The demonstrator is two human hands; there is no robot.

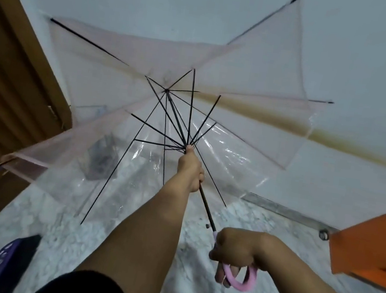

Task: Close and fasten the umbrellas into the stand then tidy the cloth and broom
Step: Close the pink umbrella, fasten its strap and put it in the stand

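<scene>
A clear umbrella (252,120) with pink trim and black ribs is spread partly open in front of me, pointing away toward the wall. My left hand (190,168) is stretched out and gripped around its black shaft at the slider where the ribs meet. My right hand (236,252) holds the curved pink handle (242,281) low at the right. Through the plastic, a dark object (101,155) shows blurred on the floor by the wall; I cannot tell what it is.
A brown wooden door (9,85) stands at the left. An orange piece of furniture (371,243) juts in at the right. A purple perforated basket (6,266) sits at the lower left on the marbled floor (55,234). The pale wall (348,56) carries a brown stain band.
</scene>
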